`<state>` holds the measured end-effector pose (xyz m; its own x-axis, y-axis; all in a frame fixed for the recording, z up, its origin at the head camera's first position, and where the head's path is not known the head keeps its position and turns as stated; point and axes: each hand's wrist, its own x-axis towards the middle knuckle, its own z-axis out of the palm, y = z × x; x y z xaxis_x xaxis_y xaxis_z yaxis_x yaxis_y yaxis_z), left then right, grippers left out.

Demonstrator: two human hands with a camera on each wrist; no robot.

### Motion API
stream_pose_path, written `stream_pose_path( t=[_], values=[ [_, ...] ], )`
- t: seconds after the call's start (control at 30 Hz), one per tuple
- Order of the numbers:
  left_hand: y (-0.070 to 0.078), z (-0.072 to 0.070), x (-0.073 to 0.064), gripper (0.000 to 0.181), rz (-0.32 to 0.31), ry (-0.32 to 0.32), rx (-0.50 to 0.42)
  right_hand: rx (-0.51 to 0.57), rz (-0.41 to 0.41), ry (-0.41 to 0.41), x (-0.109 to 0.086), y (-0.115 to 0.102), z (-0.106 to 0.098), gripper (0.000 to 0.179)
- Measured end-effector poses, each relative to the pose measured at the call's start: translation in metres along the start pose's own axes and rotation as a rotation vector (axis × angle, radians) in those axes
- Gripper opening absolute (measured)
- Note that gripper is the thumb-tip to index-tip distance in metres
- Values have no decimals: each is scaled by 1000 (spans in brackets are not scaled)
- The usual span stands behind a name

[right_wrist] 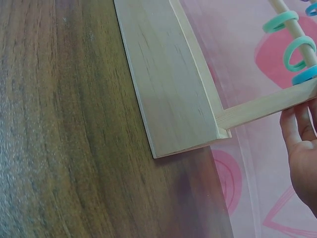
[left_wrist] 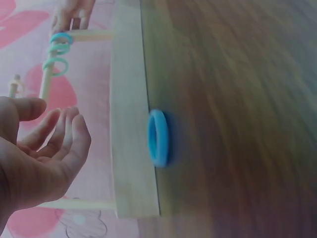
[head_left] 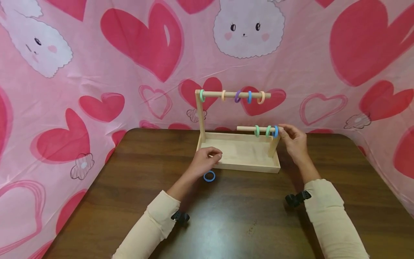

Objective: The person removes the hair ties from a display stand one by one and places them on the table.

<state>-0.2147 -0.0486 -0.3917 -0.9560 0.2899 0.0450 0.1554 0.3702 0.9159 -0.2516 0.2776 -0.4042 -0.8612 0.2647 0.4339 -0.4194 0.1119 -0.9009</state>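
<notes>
Inspecting remotely, I find the left hand (head_left: pixel 204 161) loosely curled, holding nothing. The loose blue ring (left_wrist: pixel 162 141) lies on the table (head_left: pixel 258 216) just beside the tray (head_left: pixel 245 167); a low sweep could knock it away. The right hand (head_left: pixel 295 144) touches the lower post (head_left: pixel 273 147); I cannot tell whether it grips. A hard push there could tilt the tray, shedding the outermost peach ring (head_left: pixel 263 96).

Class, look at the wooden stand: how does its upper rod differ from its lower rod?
The upper rod carries five rings; the lower rod carries three.
The upper rod's rings include purple and peach ones; the lower rod's are only green and blue.
The upper rod joins the left post; the lower rod joins the right post.
Both rods are pale wood with one free end.
</notes>
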Motion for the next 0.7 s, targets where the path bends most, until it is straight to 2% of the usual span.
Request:
stream_pose_path(
  t=[0.37, 0.57, 0.7],
  values=[
    [26, 23, 17, 23, 93, 28, -51, -23, 18, 5, -1, -4, -1, 22],
    [29, 37, 24, 23, 115, 67, -45, -15, 48, -3, -4, -14, 2, 27],
    [28, 45, 31, 25, 119, 73, -66, -28, 45, -3, -8, -23, 4, 21]
  ],
)
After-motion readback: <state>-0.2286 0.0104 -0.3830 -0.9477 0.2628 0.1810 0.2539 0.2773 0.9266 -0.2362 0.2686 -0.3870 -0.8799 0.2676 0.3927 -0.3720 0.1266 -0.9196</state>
